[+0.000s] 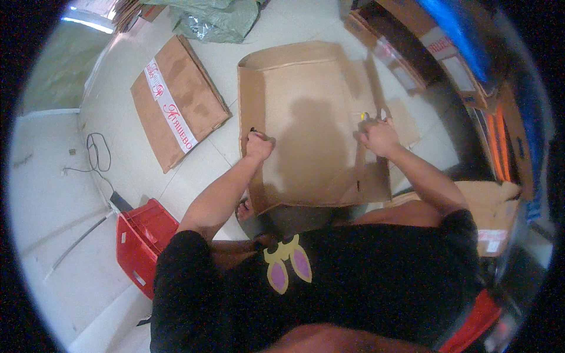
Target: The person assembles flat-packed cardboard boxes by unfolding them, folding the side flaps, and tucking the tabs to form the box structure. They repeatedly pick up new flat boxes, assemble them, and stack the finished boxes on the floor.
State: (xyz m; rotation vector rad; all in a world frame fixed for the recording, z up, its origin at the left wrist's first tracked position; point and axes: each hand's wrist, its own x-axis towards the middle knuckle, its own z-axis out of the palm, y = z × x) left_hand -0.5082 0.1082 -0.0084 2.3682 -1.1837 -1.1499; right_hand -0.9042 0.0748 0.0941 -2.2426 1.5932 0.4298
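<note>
We see open cardboard box on tiled floor. Left hand curled closed on its left wall; right hand bent at right wall, beside small yellow item, grip unclear to us. Uneven pull might tear cardboard; slip might scrape knuckles.

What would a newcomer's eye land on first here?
Probably the big open cardboard box in the middle, with a dark shadow across its bottom and the left hand and right hand at its opposite sides. Next, the red crate at lower left and the bright blue sheet at upper right. Then the flat cardboard with its white-and-red tape, lying left of the box.
</note>
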